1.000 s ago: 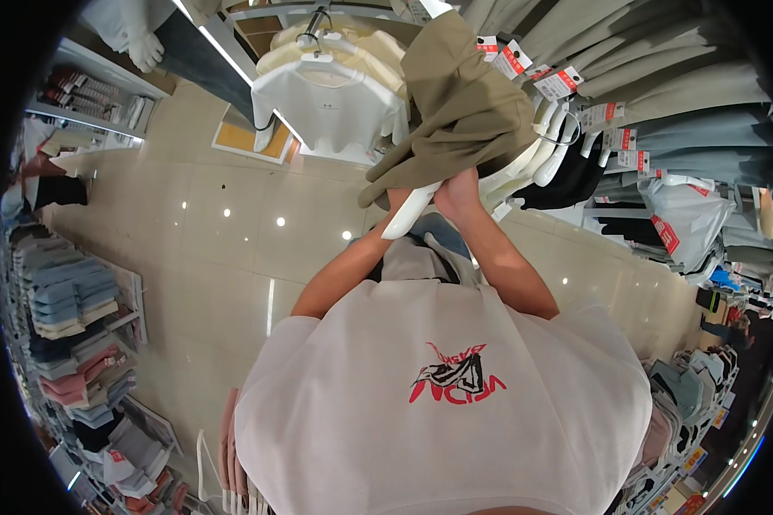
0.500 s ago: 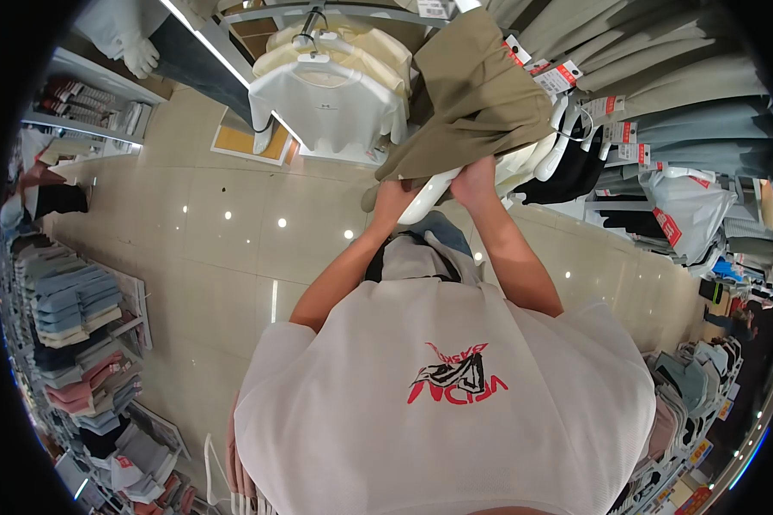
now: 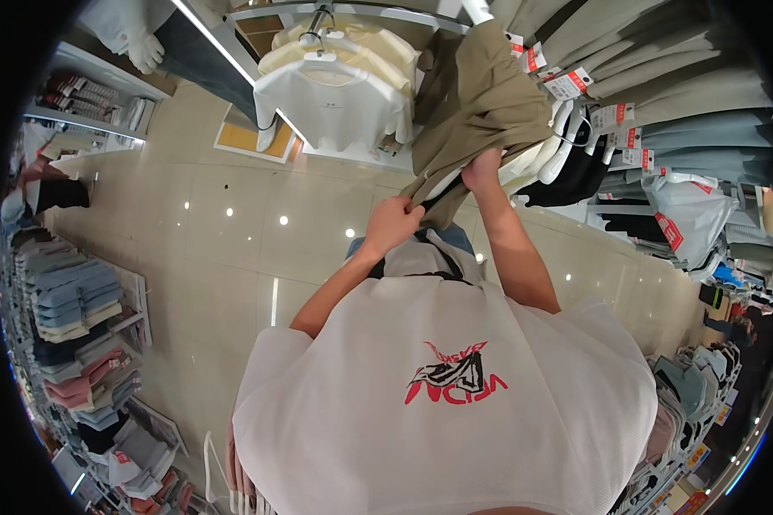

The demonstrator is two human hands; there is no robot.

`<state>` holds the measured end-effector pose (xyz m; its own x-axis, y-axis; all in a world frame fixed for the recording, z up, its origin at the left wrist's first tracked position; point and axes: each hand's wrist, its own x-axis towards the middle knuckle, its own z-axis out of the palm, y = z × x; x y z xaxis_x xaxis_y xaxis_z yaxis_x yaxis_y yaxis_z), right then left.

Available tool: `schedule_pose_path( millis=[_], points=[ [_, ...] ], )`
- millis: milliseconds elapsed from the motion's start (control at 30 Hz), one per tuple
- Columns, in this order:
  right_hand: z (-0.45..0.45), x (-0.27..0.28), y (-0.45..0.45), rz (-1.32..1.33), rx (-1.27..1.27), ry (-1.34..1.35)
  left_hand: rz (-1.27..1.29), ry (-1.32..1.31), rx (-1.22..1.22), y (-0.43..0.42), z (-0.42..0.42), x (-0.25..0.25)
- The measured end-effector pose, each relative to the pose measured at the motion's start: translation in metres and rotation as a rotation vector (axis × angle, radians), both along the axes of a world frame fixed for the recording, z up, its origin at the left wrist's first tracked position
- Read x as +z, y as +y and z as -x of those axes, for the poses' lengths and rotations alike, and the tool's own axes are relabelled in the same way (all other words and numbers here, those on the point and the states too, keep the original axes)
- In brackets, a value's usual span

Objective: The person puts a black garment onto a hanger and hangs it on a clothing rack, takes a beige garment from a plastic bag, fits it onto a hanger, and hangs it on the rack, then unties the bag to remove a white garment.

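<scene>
An olive-brown garment [image 3: 489, 94] hangs in front of me, draped over a white hanger [image 3: 443, 184] that shows as a short strip at the garment's lower opening. My left hand [image 3: 393, 225] is closed, thumb and fingers pinching the garment's edge near the hanger's end. Up and to the right, my right hand [image 3: 483, 170] is closed at the same opening, with its fingertips partly hidden by the cloth. I cannot make out whether it also grips the hanger. The garment's upper part leans against the rack side, close to several price tags [image 3: 569, 84].
Cream and white tops [image 3: 333, 103] hang ahead on a rail. Grey-green garments [image 3: 653, 94] line the right, with white hangers [image 3: 558, 154] below. Folded clothes [image 3: 77, 296] fill shelves at left. A clear plastic bag [image 3: 691, 210] hangs at right. A person [image 3: 734, 328] is far right.
The hanger's white end, sticking out between my hands before, is now mostly covered by cloth. My left hand has shifted to the garment's edge, and the garment hangs lower and narrower.
</scene>
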<state>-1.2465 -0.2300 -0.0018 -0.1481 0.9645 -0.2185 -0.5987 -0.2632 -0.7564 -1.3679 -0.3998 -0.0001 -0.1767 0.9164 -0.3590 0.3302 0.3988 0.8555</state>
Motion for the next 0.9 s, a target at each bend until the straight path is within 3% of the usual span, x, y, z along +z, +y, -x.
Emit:
schedule_pose_path(
  millis=[267,467,567,667,800,867,900],
  points=[
    [-0.002,-0.040,-0.014,-0.111,0.122,-0.233,-0.043,-0.018,-0.175,0.001,-0.011,0.002],
    [-0.014,-0.034,-0.041,-0.203,0.248,-0.406,-0.155,0.284,-0.643,-0.001,-0.007,0.011],
    [-0.031,-0.024,-0.047,-0.426,0.332,-0.622,-0.259,0.195,-0.637,-0.002,0.000,0.021],
    [-0.046,-0.024,-0.048,-0.694,0.447,-0.873,-0.459,0.080,-0.386,-0.002,0.010,0.041],
    [-0.057,-0.030,-0.039,-1.220,0.514,-1.276,-0.849,0.251,-0.116,0.006,0.031,0.079],
    [-0.063,-0.053,-0.045,-1.216,0.439,-1.055,-0.997,0.387,0.000,0.008,0.044,0.092],
    [-0.066,-0.063,-0.046,-1.195,0.447,-1.039,-0.930,0.477,-0.021,0.006,0.051,0.096]
  ],
)
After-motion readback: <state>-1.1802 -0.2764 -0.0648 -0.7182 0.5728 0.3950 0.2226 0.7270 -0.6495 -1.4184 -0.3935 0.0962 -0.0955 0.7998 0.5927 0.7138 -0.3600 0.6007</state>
